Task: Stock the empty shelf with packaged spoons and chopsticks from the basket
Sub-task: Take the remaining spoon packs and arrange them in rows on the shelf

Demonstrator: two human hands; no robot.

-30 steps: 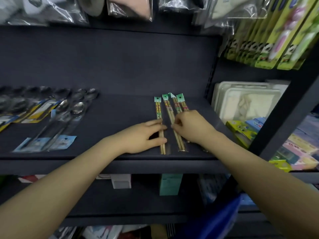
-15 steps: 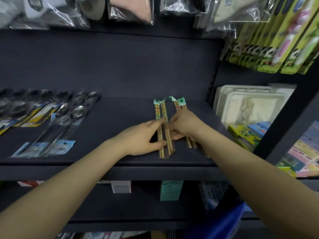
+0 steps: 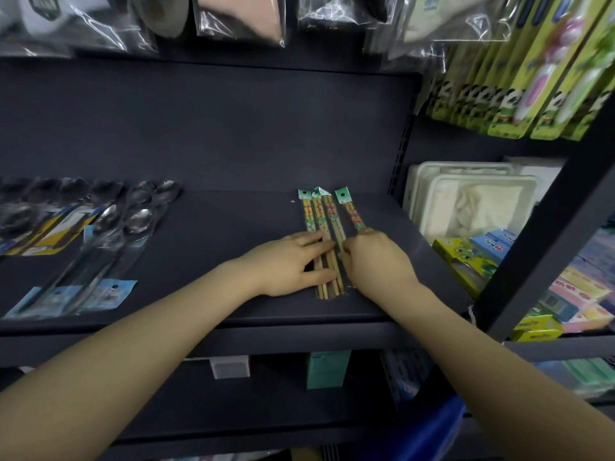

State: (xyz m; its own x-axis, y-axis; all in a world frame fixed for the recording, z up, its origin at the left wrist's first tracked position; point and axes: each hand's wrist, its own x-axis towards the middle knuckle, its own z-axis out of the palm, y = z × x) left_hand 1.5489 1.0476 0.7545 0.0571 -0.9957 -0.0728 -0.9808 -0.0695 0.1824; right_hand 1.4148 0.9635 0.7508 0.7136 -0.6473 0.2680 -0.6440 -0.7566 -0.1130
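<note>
Chopsticks point(image 3: 324, 221), slim wooden sticks in clear sleeves, lie flat.

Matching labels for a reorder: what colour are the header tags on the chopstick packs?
Green, each with a dark dot, on the chopstick packs; head view.

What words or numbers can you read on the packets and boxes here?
None can be read.
Chopstick packets: green tags, print too small.
Spoon packets: blue cards, blurred.
Green packs hanging on the right: blurred.
Colourful boxes: writing too small.
</note>
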